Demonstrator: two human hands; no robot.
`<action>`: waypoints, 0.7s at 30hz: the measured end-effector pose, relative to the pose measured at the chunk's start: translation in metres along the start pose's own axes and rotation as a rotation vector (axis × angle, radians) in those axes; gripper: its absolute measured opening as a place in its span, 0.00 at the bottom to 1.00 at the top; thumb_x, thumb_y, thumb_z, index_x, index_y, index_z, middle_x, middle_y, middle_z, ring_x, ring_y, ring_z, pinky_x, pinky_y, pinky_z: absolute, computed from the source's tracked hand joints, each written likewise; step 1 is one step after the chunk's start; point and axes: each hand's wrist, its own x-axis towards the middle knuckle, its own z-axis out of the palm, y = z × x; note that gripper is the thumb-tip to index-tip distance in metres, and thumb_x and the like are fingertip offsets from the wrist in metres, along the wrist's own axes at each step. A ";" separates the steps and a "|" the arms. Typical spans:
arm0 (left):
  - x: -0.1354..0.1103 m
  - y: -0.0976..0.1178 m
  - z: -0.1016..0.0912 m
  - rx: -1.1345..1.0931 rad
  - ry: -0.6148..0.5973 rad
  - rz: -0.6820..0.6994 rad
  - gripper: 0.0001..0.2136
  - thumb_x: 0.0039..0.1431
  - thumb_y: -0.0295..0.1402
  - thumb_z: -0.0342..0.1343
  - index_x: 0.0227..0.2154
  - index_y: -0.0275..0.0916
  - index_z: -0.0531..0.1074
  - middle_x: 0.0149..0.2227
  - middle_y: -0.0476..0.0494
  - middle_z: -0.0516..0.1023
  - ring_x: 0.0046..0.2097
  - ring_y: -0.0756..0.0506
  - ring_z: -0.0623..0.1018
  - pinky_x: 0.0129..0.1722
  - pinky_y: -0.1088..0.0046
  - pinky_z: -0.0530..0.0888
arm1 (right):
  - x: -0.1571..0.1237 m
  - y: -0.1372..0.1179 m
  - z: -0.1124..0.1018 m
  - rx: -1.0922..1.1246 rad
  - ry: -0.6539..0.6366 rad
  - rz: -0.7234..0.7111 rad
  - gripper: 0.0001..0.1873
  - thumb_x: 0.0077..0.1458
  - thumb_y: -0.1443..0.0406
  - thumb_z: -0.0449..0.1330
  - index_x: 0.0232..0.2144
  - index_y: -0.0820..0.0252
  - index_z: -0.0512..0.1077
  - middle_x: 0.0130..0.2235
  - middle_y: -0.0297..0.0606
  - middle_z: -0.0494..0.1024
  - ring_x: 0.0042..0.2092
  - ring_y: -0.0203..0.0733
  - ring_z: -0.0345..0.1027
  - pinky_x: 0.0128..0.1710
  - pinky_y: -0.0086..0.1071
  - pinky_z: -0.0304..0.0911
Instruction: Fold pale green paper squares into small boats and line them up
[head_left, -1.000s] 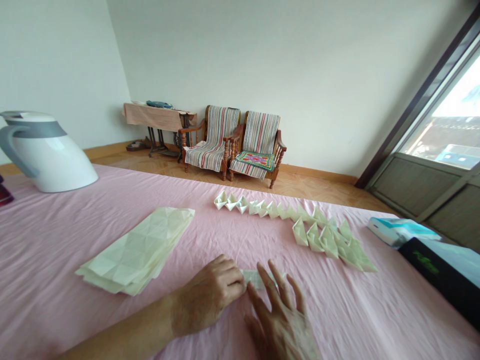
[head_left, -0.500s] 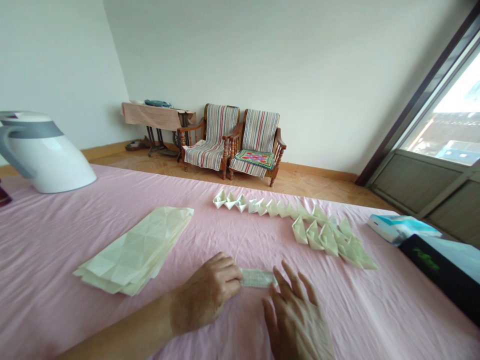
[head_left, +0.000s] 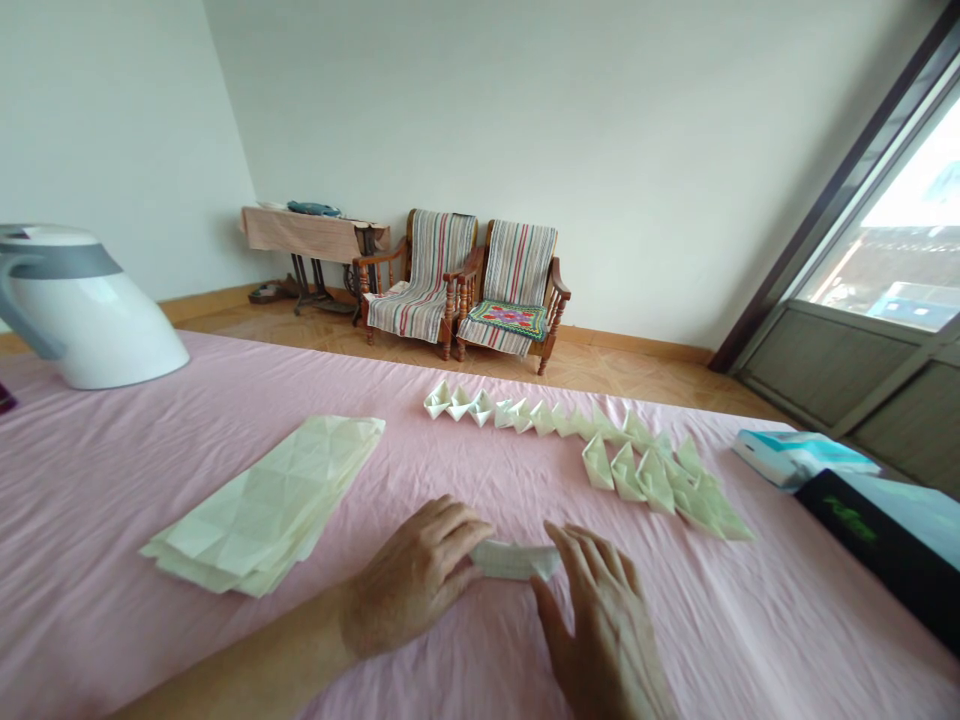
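Observation:
A narrow folded strip of pale paper (head_left: 516, 562) lies across the pink cloth in front of me, slightly bowed. My left hand (head_left: 420, 575) pinches its left end between thumb and fingers. At the other end, my right hand (head_left: 604, 615) has its thumb below the strip and its fingers above, closed on it. Both ends of the paper are partly hidden by the fingers. Left of my hands is a stack of creased pale paper sheets (head_left: 270, 505). Beyond them, several folded paper boats (head_left: 630, 472) stand in rows.
A white and grey jug (head_left: 124, 325) stands at the far left of the pink cloth (head_left: 225, 400). To the right are a blue and white tissue pack (head_left: 802, 455) and a black box (head_left: 862, 535). Two wooden armchairs (head_left: 510, 315) stand against the wall.
My right hand has gone from fingers spread over the strip to gripping its end with the thumb. My left fingers have loosened out of a tight curl. The paper now bows.

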 end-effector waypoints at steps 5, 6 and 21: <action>0.001 0.002 0.000 0.007 0.007 0.062 0.06 0.64 0.23 0.52 0.41 0.37 0.70 0.38 0.44 0.74 0.41 0.43 0.71 0.44 0.65 0.70 | 0.000 0.001 -0.003 0.099 -0.024 -0.026 0.10 0.57 0.69 0.55 0.43 0.56 0.66 0.43 0.41 0.75 0.46 0.48 0.68 0.45 0.42 0.60; 0.002 0.002 0.000 0.005 0.017 0.068 0.05 0.64 0.23 0.51 0.39 0.37 0.70 0.37 0.44 0.73 0.41 0.43 0.71 0.43 0.65 0.70 | 0.000 0.000 -0.004 0.115 -0.018 -0.026 0.09 0.57 0.69 0.55 0.41 0.56 0.66 0.43 0.41 0.75 0.46 0.48 0.68 0.45 0.42 0.60; 0.000 -0.011 0.004 -0.031 0.130 0.087 0.11 0.64 0.20 0.46 0.35 0.37 0.72 0.42 0.41 0.75 0.43 0.46 0.74 0.43 0.69 0.73 | 0.006 -0.006 -0.010 0.563 0.008 0.172 0.11 0.61 0.67 0.49 0.42 0.54 0.69 0.37 0.35 0.76 0.39 0.38 0.73 0.38 0.28 0.66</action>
